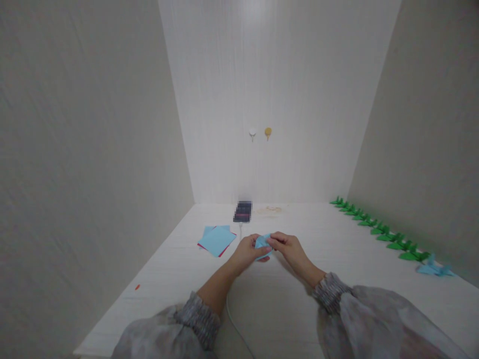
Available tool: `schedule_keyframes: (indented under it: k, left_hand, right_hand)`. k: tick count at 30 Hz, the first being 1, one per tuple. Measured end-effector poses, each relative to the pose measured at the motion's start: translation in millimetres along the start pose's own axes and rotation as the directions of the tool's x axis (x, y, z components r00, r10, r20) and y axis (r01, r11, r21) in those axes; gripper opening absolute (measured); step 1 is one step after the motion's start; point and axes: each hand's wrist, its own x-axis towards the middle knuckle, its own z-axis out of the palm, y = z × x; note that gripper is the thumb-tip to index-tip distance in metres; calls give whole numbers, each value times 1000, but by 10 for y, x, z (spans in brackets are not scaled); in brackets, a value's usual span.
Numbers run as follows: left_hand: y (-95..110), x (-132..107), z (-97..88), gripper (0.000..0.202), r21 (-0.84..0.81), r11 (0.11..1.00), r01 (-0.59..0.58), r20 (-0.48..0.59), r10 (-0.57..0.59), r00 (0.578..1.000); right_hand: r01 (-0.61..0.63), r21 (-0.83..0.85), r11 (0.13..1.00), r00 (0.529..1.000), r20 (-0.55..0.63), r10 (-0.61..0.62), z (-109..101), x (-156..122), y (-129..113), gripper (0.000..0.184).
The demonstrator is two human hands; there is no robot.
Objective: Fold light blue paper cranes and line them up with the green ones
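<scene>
A small folded piece of light blue origami paper (263,241) is held between both hands above the middle of the table. My left hand (247,253) is closed on its left and lower side, the thumb lying across the front. With thumb and forefinger, my right hand (287,245) pinches the upper right part of the paper. Fingers cover much of the fold, so its exact shape cannot be made out. To the left lies a small stack of square paper sheets (217,240), blue on top with red edges showing below.
Along the right wall runs a row of green folded paper cranes (379,230), with a light blue one (434,267) at the near end. A phone (243,212) with a white cable (237,326) lies at the back. A small red scrap (137,287) sits at left.
</scene>
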Motion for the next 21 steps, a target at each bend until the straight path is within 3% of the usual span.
schedule_keyframes:
  k: [14, 21]
  left_hand:
    - [42, 3, 25, 38, 50, 999, -10, 2, 10, 1000]
    - [-18, 13, -21, 37, 110, 994, 20, 79, -29, 996]
  right_hand:
    - [-40, 77, 996, 998, -37, 43, 4, -9, 57, 21]
    - [-86, 98, 991, 995, -50, 91, 0, 4, 133, 24]
